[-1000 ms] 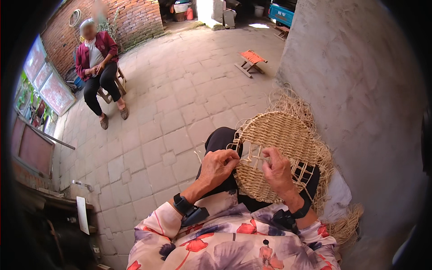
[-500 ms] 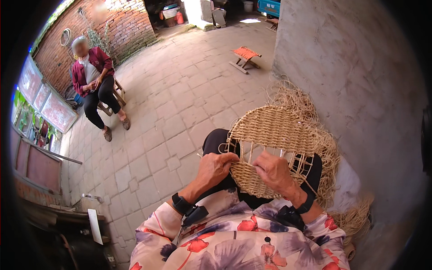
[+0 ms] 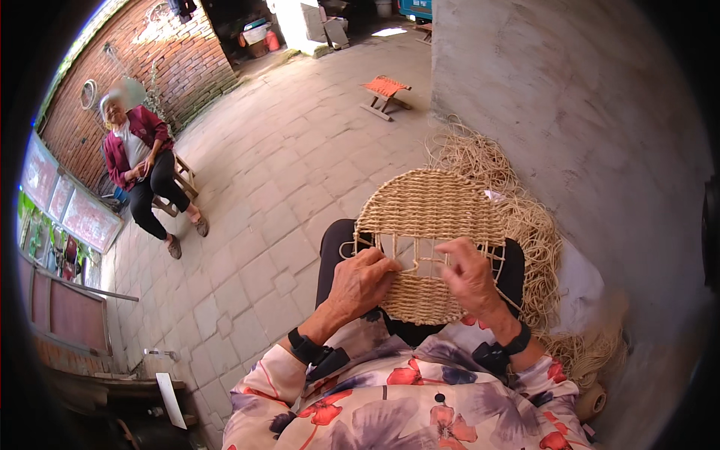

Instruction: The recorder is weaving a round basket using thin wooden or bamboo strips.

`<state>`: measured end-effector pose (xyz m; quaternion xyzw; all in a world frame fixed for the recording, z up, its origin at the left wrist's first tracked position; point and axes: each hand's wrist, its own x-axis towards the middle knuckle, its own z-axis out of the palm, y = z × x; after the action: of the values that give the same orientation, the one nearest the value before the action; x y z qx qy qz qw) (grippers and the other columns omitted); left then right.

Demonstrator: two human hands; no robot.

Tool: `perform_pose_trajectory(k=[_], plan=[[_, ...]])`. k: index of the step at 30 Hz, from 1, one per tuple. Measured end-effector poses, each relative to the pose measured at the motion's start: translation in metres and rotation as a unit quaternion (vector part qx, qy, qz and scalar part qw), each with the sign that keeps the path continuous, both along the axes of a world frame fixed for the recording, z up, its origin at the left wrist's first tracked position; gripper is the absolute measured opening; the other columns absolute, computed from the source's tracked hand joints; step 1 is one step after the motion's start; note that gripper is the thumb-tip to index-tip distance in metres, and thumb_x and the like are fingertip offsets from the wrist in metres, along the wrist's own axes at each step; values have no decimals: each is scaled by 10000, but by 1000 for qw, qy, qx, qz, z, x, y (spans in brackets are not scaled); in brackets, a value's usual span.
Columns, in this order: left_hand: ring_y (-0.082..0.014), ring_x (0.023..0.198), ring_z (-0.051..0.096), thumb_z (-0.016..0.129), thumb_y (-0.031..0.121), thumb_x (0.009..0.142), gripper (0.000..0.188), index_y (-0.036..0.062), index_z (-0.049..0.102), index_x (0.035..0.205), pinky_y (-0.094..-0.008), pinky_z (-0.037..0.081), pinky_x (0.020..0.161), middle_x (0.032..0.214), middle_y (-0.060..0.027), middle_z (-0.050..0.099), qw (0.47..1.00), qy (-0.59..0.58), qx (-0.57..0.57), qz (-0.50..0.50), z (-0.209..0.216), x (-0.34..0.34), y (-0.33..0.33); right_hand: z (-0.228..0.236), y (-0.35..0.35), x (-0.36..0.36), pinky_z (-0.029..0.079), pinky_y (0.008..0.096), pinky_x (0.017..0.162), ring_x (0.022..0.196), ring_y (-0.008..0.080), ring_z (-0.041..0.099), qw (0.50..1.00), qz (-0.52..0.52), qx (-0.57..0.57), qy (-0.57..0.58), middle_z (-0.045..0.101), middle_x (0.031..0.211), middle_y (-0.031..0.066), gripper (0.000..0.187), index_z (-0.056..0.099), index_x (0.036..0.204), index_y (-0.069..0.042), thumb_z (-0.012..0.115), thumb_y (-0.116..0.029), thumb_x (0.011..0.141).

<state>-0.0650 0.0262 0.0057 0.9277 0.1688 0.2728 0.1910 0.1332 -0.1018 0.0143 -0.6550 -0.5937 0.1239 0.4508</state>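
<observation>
Across my lap lies a half-woven straw-cord piece (image 3: 431, 201), rounded at its far end, with an unwoven gap of bare lengthwise cords across its middle. My left hand (image 3: 366, 279) is closed, its thumb and fingertips pinching the near woven band (image 3: 421, 300) at the left edge of the gap. Over the right side of the gap is my right hand (image 3: 471, 279), fingers bent and slightly blurred. A thin straw cord (image 3: 429, 259) runs from a small loop in the gap into its fingers. The fingertips' exact hold is hard to see.
Loose cord lies in a large heap (image 3: 529, 240) at my right, against a grey wall (image 3: 570, 112). A person in a dark red jacket (image 3: 150, 124) sits on a wooden stool at the left. An orange-topped folding stool (image 3: 386, 86) stands farther off on the paving.
My right hand has lifted from the near woven band and moved up and right, its fingers less tightly closed. My left hand still pinches the band. The whole view has shifted slightly.
</observation>
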Motion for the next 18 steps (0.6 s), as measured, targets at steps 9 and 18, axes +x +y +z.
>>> perform_pose_trajectory(k=[9,18], plan=[[-270,740,640,685,133,834,88,116,694,921,-373,503,631,845,-58,614,999,36,-28,22,-3,1,1,-18,10,0,515,456,667,780,385,637,997,16,43,-57,599,929,172,331,557,1116,-42,583,44,796],[-287,734,643,691,136,828,110,100,673,931,-379,506,639,832,-70,608,997,43,-50,30,-1,4,0,-18,1,3,499,418,611,720,334,639,999,35,-18,1,607,814,141,78,613,878,-39,641,-58,807]])
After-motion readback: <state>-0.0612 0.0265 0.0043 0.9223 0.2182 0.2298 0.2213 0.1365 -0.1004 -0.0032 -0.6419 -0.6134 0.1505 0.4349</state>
